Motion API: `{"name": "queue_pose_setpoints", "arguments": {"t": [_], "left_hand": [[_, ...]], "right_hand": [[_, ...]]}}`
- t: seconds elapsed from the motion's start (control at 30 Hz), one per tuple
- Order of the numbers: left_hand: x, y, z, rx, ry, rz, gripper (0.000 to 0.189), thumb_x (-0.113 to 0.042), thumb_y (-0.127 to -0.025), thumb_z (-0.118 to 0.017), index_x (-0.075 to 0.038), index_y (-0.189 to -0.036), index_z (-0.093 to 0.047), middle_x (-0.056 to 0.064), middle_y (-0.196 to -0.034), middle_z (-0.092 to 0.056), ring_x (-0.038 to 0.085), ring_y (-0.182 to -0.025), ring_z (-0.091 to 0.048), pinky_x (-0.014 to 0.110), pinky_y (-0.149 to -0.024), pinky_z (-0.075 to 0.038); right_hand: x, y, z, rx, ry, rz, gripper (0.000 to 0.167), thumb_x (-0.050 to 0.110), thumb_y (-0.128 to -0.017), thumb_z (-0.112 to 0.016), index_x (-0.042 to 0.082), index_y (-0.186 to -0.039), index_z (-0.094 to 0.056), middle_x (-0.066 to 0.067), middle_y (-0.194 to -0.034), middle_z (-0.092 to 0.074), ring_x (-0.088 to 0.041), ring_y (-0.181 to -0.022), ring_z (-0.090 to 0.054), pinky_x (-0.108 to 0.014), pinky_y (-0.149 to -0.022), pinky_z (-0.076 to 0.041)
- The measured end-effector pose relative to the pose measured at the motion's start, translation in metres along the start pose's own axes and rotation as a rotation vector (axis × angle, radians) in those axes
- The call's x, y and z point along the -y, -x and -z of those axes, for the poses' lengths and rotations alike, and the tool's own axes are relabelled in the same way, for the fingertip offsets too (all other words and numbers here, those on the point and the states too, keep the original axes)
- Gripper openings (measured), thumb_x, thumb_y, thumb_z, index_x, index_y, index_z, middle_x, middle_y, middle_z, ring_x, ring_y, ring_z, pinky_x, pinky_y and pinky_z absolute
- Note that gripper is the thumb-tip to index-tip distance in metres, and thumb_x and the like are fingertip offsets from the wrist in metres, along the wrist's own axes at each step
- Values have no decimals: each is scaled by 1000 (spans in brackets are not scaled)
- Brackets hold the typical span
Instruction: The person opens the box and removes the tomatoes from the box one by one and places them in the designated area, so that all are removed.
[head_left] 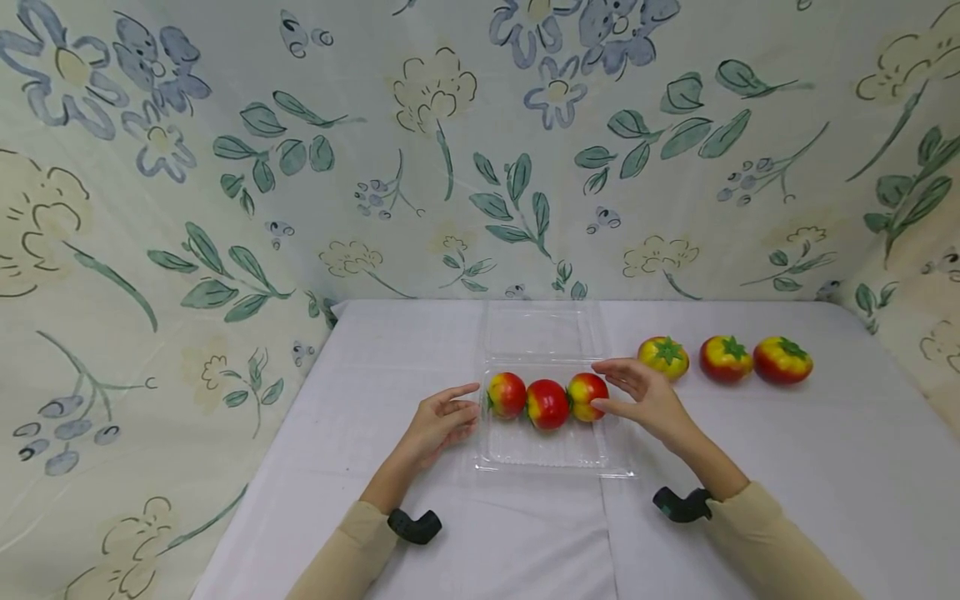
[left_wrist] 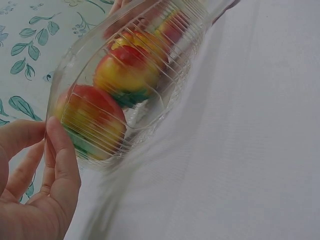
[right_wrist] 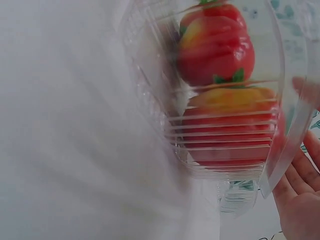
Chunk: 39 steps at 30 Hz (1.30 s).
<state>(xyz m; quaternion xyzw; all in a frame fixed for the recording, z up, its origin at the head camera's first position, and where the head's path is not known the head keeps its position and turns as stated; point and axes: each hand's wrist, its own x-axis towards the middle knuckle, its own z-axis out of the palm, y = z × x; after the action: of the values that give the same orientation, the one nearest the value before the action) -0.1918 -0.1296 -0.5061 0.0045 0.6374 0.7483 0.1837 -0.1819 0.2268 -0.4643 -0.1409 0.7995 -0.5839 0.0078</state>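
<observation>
A clear plastic clamshell container (head_left: 546, 452) lies in front of me, its lid (head_left: 540, 332) folded open toward the back. Inside its base, three red-and-yellow tomatoes (head_left: 547, 406) with green leafy tops sit side by side. The left hand (head_left: 441, 427) pinches the container's left rim between thumb and fingers, seen closely in the left wrist view. Around the right rim is the right hand (head_left: 647, 402), thumb on the near side beside the rightmost tomato (head_left: 587, 395) and fingers toward the back. In the right wrist view, the container's rim partly hides that hand.
Three more tomatoes (head_left: 725, 359) stand in a row on the white-covered table (head_left: 750, 450), right of the container. A floral cloth (head_left: 450, 167) hangs behind the table. Dark wrist-worn pieces (head_left: 415, 527) sit at both cuffs.
</observation>
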Motion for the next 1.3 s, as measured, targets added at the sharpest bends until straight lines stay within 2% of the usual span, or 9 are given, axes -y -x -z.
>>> {"name": "queue_pose_setpoints", "arguments": {"t": [0.13, 0.27, 0.47, 0.67, 0.8, 1.3], "left_hand": [[0, 0, 0, -1, 4, 1, 46, -2, -93, -69, -4, -138, -59, 12, -103, -65, 16, -81, -65, 28, -77, -59], [0, 0, 0, 3, 14, -5, 46, -2, -93, -68, -4, -138, -58, 10, -102, -65, 15, -80, -65, 27, -76, -59], [-3, 0, -2, 6, 30, -9, 46, -1, -93, -68, -2, -138, -57, 8, -101, -66, 14, -80, -66, 26, -74, -59], [-6, -2, -4, 2, 32, 8, 48, 0, -94, -67, -2, -140, -55, 7, -101, -66, 14, -81, -65, 26, -75, -59], [-6, -4, -4, 2, 36, 2, 47, 0, -94, -67, -2, -139, -56, 8, -101, -66, 14, -80, -66, 26, -75, -59], [-8, -3, -6, -3, 25, 1, 46, -1, -94, -67, -4, -138, -58, 8, -100, -66, 15, -81, -66, 27, -76, -59]], "right_hand": [[-1, -2, -2, 6, 15, 15, 52, 7, -84, -81, -1, -130, -57, -24, -134, -57, -35, -128, -51, -25, -104, -42], [-1, -4, -4, 13, 24, 36, 52, 4, -83, -80, -2, -130, -57, -27, -134, -56, -36, -128, -51, -30, -105, -41], [-2, -8, -3, 30, 53, 44, 53, 3, -83, -80, -2, -131, -57, -23, -134, -56, -35, -130, -50, -28, -107, -39], [0, -12, -3, 28, 91, 18, 55, 3, -83, -80, 0, -133, -56, -19, -136, -57, -34, -131, -49, -38, -108, -37], [-1, -15, -2, 33, 111, 28, 56, 3, -82, -81, 0, -133, -56, -19, -135, -57, -35, -131, -49, -45, -107, -37], [-3, -15, -4, 42, 221, 78, 59, 3, -79, -83, -2, -133, -58, -19, -132, -59, -38, -126, -51, -53, -106, -38]]}}
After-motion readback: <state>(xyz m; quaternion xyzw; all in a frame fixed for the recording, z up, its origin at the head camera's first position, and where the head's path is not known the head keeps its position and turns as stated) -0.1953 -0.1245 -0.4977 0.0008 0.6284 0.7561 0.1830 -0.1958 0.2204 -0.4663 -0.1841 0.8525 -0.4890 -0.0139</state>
